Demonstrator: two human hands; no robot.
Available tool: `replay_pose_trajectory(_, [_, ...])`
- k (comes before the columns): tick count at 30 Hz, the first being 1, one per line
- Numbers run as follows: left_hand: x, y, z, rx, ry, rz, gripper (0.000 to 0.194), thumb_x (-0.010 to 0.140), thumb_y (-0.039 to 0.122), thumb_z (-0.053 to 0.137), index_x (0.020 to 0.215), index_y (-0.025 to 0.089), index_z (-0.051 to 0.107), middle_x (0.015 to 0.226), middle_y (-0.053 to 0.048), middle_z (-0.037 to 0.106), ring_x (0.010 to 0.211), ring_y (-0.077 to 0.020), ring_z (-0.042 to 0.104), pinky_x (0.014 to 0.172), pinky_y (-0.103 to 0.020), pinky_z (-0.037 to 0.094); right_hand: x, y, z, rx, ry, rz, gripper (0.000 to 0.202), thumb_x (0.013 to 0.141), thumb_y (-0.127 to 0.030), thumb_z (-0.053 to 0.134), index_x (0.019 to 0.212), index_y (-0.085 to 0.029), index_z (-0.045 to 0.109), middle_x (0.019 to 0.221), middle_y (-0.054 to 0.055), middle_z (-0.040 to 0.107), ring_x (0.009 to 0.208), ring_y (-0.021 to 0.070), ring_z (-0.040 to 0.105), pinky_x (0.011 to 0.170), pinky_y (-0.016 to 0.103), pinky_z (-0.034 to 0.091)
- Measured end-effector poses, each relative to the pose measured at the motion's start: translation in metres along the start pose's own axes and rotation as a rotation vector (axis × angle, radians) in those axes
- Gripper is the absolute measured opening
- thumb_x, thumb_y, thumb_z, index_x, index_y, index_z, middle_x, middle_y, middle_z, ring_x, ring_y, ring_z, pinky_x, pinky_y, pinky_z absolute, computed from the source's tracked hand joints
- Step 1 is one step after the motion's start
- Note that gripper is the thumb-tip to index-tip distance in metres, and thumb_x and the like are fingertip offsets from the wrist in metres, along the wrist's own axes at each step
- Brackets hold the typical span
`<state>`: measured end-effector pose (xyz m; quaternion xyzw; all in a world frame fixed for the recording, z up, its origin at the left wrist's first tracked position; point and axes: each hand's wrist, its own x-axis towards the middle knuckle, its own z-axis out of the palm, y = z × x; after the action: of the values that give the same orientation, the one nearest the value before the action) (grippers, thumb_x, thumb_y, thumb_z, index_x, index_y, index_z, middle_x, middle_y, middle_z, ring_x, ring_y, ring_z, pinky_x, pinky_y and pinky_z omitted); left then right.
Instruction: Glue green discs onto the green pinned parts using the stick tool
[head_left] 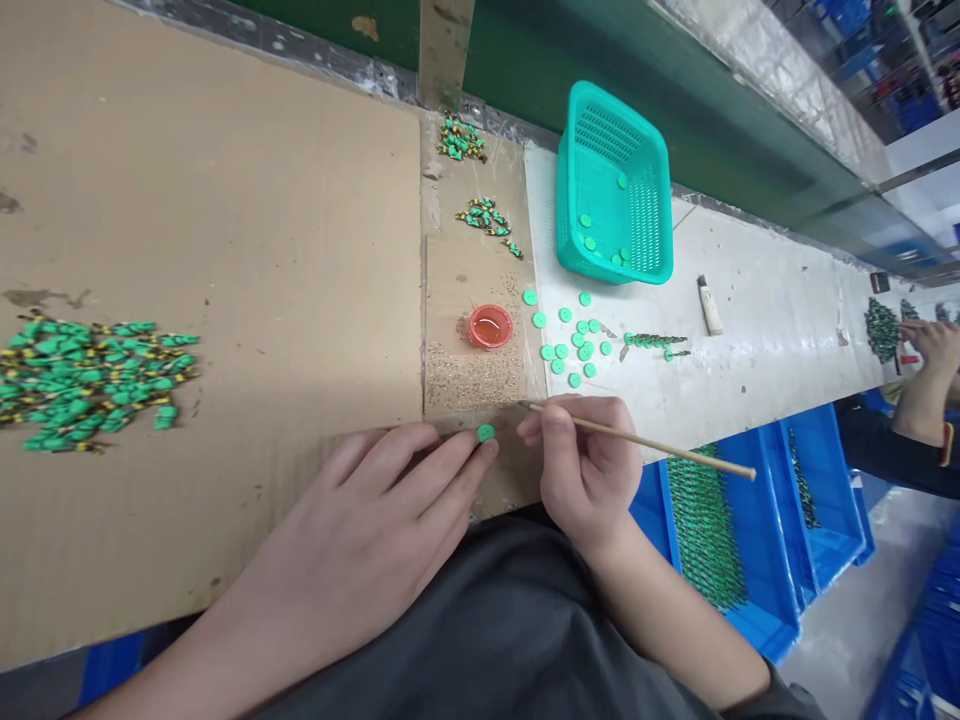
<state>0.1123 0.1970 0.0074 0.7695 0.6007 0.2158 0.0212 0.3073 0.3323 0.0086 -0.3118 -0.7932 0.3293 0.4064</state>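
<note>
Left hand (pixel 397 490) low over the near edge of the bench (pixel 315 250), back upward, fingers close together, holding a green button (pixel 486 432) at the fingertips. The button sits near the middle of the bench's near side. Right hand (pixel 589 465) closed in a pen-like grip on a thin stick (pixel 660 440); its tip points left, near the button but apart from it.

Just beyond: red cup (pixel 490 326) with liquid inside, speckled board around it. Right of the cup, loose buttons (pixel 583 326) scattered, mostly on white sheeting. Far behind these, a teal basket (pixel 613 272), a few more buttons inside. Further right, a short row of dark-green pieces (pixel 655 341), then a small tube (pixel 709 306).

Far left of the cup, two small clusters (pixel 461 138) of green-and-yellow pieces; well left, a larger pile (pixel 90 380). Near right, below bench level, a blue bin (pixel 766 520) holding rows of green pieces. Far right, a co-worker's hand (pixel 934 345) beside a dark heap (pixel 881 328).
</note>
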Motion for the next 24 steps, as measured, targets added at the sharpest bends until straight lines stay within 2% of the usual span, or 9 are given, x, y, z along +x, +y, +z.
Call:
replay_pose_trajectory(4, [0.001, 0.001, -0.001, 0.002, -0.001, 0.012, 0.04, 0.117, 0.022, 0.055, 0.154, 0.012, 0.067, 0.14, -0.009, 0.08, 0.121, -0.0323, 0.067, 0.097, -0.05, 0.049, 0.009, 0.002, 0.002, -0.06, -0.003, 0.05, 0.008, 0.116, -0.021, 0.066, 0.111, -0.027, 0.068, 0.088, -0.002, 0.079, 0.069, 0.0137, 0.075, 0.068, 0.029, 0.065])
replay_pose_trajectory(9, [0.002, 0.0, -0.001, -0.004, -0.004, 0.004, 0.04, 0.119, 0.023, 0.05, 0.154, 0.013, 0.068, 0.14, -0.008, 0.081, 0.121, -0.0328, 0.07, 0.098, -0.05, 0.05, 0.011, 0.002, 0.003, -0.112, -0.051, 0.04, 0.011, 0.116, -0.023, 0.065, 0.106, -0.026, 0.068, 0.085, -0.002, 0.078, 0.065, 0.0133, 0.073, 0.063, 0.027, 0.063])
replay_pose_trajectory(15, [0.003, -0.001, -0.001, 0.004, -0.001, 0.007, 0.04, 0.117, 0.022, 0.054, 0.153, 0.015, 0.069, 0.14, -0.007, 0.081, 0.121, -0.0328, 0.069, 0.098, -0.051, 0.05, 0.004, -0.002, 0.0, -0.03, 0.014, 0.071, 0.009, 0.115, -0.021, 0.066, 0.11, -0.027, 0.069, 0.089, -0.001, 0.078, 0.074, 0.0151, 0.077, 0.068, 0.029, 0.066])
replay_pose_trajectory(19, [0.001, -0.001, 0.0, 0.016, -0.005, 0.021, 0.039, 0.117, 0.022, 0.058, 0.153, 0.014, 0.069, 0.139, -0.007, 0.081, 0.123, -0.0322, 0.067, 0.098, -0.051, 0.049, -0.004, -0.008, -0.002, 0.01, -0.041, 0.046, 0.01, 0.115, -0.018, 0.064, 0.113, -0.026, 0.068, 0.09, -0.001, 0.078, 0.074, 0.0154, 0.078, 0.069, 0.03, 0.067])
replay_pose_trajectory(24, [0.0, 0.0, 0.002, -0.017, -0.02, -0.005, 0.042, 0.118, 0.025, 0.053, 0.157, 0.015, 0.067, 0.144, -0.007, 0.08, 0.125, -0.0345, 0.067, 0.099, -0.053, 0.049, -0.009, -0.01, 0.0, 0.028, -0.098, 0.022, 0.011, 0.114, -0.016, 0.063, 0.114, -0.026, 0.066, 0.09, 0.0, 0.079, 0.077, 0.0167, 0.08, 0.067, 0.03, 0.068])
